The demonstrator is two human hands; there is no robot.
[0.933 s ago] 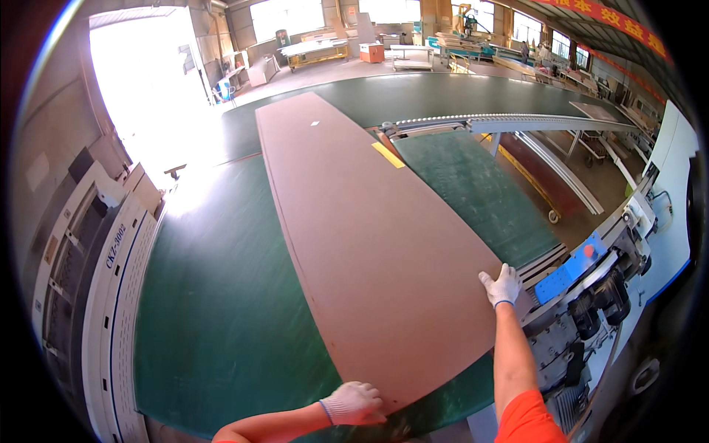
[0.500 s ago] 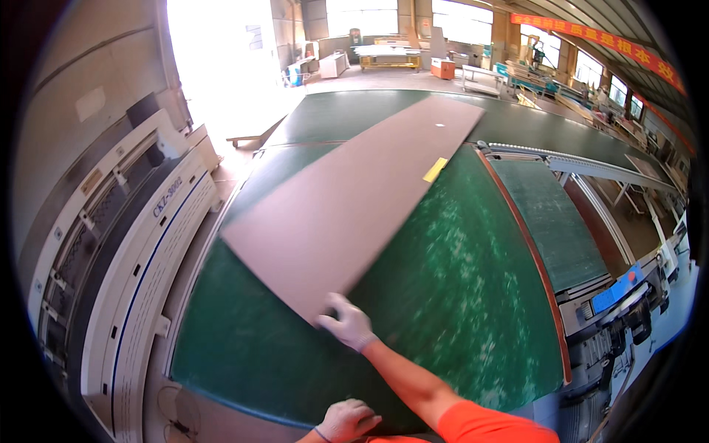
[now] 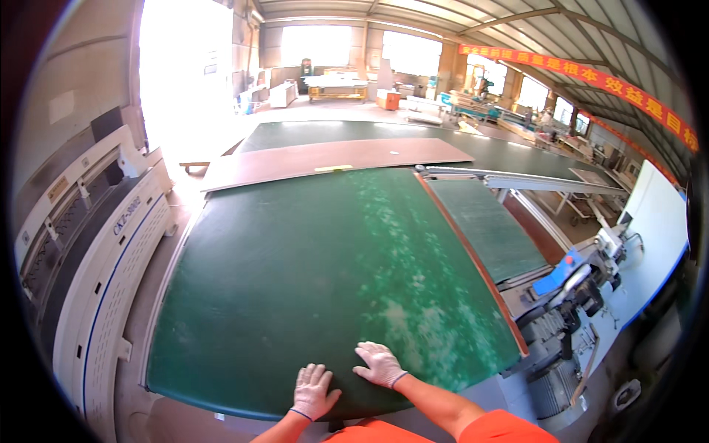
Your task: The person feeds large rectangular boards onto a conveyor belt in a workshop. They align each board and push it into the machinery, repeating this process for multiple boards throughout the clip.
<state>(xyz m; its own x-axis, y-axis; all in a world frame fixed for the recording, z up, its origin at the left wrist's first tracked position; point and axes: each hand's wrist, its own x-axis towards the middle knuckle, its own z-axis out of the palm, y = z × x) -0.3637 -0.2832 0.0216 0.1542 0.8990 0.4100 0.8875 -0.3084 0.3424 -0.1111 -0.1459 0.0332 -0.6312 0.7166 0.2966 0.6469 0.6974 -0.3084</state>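
Note:
Both my hands wear white knitted gloves and rest near the close edge of a broad green conveyor belt (image 3: 251, 280). My left hand (image 3: 314, 391) lies on the edge with fingers spread, holding nothing. Slightly farther in and to the right, my right hand (image 3: 379, 365) is flat on the belt, its fingers apart and holding nothing. Well beyond both hands, a long pinkish-brown panel (image 3: 281, 163) lies crosswise at the belt's far end. A yellow label (image 3: 333, 168) sits on the panel's near edge.
A white slatted machine (image 3: 103, 273) stands along the left side. To the right are a narrower green belt (image 3: 480, 225) in a metal frame and a machine with a blue control box (image 3: 557, 272). Another green belt (image 3: 517, 153) runs across behind the panel.
My right hand has let go of the panel's corner and come back near my left hand. The panel has moved away and turned from slanting to crosswise. The view has shifted to the right.

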